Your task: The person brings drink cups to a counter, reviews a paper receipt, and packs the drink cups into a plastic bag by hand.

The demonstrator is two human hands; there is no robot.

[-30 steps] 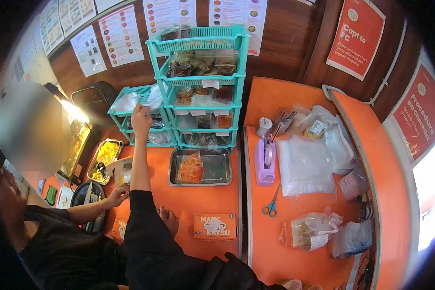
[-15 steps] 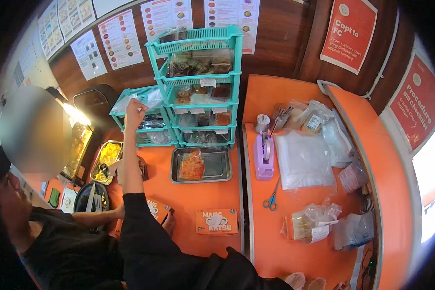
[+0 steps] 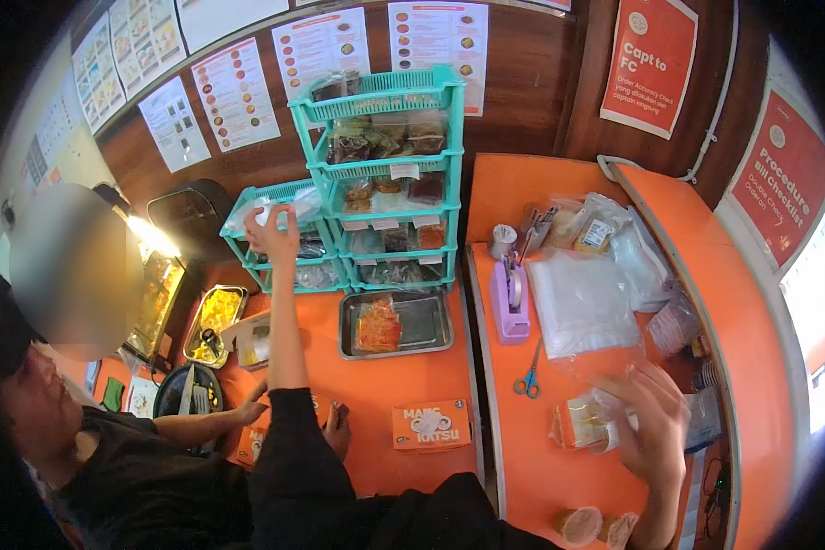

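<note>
My left hand is raised at the small green basket rack, its fingers curled round a piece of thin white plastic. On the right, my right hand is blurred, with fingers apart, over the right edge of a bagged orange-and-white package. Whether it touches the bag cannot be made out. A closed orange box lies on the counter between my arms. Behind it, a metal tray holds a bag of orange-red food.
At left, a co-worker's hands are at another orange box. Tall green racks stand behind the metal tray. A purple tape dispenser, blue scissors, clear bags and lidded cups are on the right counter.
My right hand has come into view over the bagged package. My left hand remains at the rack, its fingers more curled. The view has shifted slightly, and a co-worker's box has appeared since the oldest frame.
</note>
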